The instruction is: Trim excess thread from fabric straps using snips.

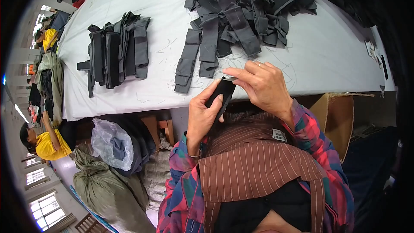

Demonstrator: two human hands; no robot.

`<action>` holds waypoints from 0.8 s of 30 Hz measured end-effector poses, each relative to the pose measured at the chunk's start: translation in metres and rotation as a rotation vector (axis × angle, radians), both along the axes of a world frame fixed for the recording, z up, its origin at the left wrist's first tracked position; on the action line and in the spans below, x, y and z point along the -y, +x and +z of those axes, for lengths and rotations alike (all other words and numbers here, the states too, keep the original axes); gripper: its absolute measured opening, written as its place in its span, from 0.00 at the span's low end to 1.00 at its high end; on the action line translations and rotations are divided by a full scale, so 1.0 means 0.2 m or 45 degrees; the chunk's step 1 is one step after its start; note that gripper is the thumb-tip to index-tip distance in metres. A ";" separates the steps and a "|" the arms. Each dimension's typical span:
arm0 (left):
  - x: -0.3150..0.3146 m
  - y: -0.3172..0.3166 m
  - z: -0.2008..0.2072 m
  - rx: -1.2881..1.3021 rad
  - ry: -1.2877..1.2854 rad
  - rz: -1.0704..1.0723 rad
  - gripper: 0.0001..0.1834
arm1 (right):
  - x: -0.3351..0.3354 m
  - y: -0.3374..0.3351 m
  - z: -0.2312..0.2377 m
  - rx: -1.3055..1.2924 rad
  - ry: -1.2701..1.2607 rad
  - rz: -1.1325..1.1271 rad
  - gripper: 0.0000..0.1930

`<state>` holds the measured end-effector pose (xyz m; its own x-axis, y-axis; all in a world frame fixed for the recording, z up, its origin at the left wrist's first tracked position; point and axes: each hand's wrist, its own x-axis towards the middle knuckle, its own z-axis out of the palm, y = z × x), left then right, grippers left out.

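Observation:
Both my hands hold one small black fabric piece just below the table's near edge. My left hand grips its lower part with thumb and fingers. My right hand, with a ring on one finger, pinches its upper end. Right beyond them, on the white table, lies a big loose heap of dark grey fabric strips. A neater stack of grey and black fabric pieces sits further left on the table.
An open cardboard box stands under the table at my right. Sacks and a clear plastic bag lie on the floor at my left. A person in a yellow shirt works at the far left, another further back.

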<state>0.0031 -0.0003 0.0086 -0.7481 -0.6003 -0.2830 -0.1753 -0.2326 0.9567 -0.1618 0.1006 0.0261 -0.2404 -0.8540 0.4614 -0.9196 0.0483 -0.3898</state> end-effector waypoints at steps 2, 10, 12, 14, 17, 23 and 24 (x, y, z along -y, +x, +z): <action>0.01 -0.01 0.00 0.016 -0.016 -0.006 0.23 | 0.01 -0.01 0.00 -0.009 0.000 0.001 0.14; 0.04 0.00 0.00 0.061 -0.146 -0.047 0.22 | 0.00 -0.04 0.04 -0.111 0.046 0.081 0.16; 0.03 0.01 -0.04 0.124 -0.223 -0.070 0.22 | -0.01 -0.04 0.01 -0.086 0.084 0.116 0.19; 0.04 0.01 -0.05 0.126 -0.248 -0.100 0.22 | 0.00 -0.03 -0.01 -0.084 0.158 0.103 0.19; 0.03 0.02 -0.02 0.104 -0.145 -0.092 0.22 | -0.01 0.00 -0.02 -0.111 0.029 0.067 0.19; 0.06 0.01 0.07 0.062 -0.030 -0.188 0.22 | 0.02 0.04 -0.10 -0.217 -0.224 -0.134 0.19; 0.06 0.00 0.07 0.034 0.013 -0.218 0.22 | 0.02 0.04 -0.10 -0.252 -0.246 -0.176 0.18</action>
<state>0.0038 -0.0133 0.0235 -0.8312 -0.4618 -0.3095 -0.2384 -0.2069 0.9489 -0.1541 0.0967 0.0068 -0.2375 -0.7116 0.6613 -0.9685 0.1208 -0.2179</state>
